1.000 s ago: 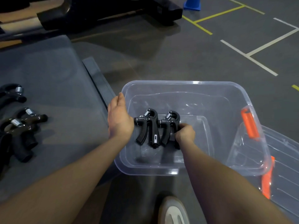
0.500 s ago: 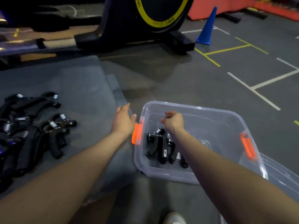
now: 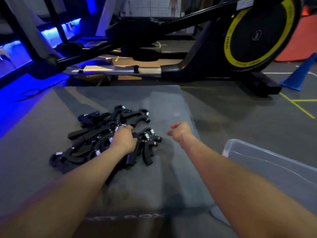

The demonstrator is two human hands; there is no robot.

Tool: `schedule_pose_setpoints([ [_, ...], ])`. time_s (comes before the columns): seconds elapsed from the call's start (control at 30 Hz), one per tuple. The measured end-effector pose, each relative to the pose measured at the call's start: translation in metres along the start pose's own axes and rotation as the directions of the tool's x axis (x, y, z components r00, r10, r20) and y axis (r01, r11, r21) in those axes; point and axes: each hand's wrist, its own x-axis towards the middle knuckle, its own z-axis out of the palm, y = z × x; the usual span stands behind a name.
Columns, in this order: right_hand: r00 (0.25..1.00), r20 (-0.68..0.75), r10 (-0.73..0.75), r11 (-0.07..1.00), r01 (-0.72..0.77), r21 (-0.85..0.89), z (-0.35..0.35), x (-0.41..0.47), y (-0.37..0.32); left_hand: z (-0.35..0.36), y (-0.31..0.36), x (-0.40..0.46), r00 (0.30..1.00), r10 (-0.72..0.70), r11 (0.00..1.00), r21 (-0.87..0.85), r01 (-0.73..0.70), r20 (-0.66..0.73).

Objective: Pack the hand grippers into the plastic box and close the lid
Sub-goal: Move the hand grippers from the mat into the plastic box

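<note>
- Head view: the left hand (image 3: 123,140) is clasped on a hand gripper in the pile of hand grippers (image 3: 104,134), probably to carry it over.
- The right hand (image 3: 180,132), loosely curled and holding nothing, hangs just right of the pile.
- The plastic box (image 3: 257,157) lies right of that hand; contents unseen.

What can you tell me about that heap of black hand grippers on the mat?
The heap of hand grippers is a loose tangle of black, plastic-looking handles joined by shiny metal coil springs, lying crisscrossed on the grey mat, left of the clear plastic box. The left hand rests on the pile, fingers curled into it.
</note>
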Motion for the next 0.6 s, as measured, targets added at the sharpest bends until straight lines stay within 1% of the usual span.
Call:
schedule_pose_setpoints([
  [0.17, 0.995, 0.085, 0.058, 0.998, -0.057, -0.012, 0.068, -0.006, 0.015, 0.002, -0.047, 0.001, 1.000, -0.010, 1.000, -0.024, 0.009, -0.006],
  [0.23, 0.994, 0.094, 0.059, 0.997, -0.054, -0.054, 0.083, -0.007, 0.025, 0.007, -0.062, 0.003, 1.000, -0.012, 0.999, -0.038, 0.011, -0.018],
  [0.33, 0.994, 0.079, 0.069, 0.986, -0.056, -0.159, 0.092, -0.006, 0.034, 0.009, -0.072, 0.007, 0.999, -0.021, 0.995, -0.096, 0.018, -0.035],
  [0.43, 0.994, 0.079, 0.081, 0.974, -0.062, -0.216, 0.097, -0.001, 0.042, 0.010, -0.077, 0.010, 0.999, -0.008, 0.992, -0.126, 0.002, -0.048],
  [0.6, 0.996, 0.085, 0.029, 0.948, 0.000, -0.318, 0.107, 0.003, 0.049, 0.011, -0.080, 0.013, 0.999, -0.007, 0.991, -0.137, 0.000, -0.045],
])
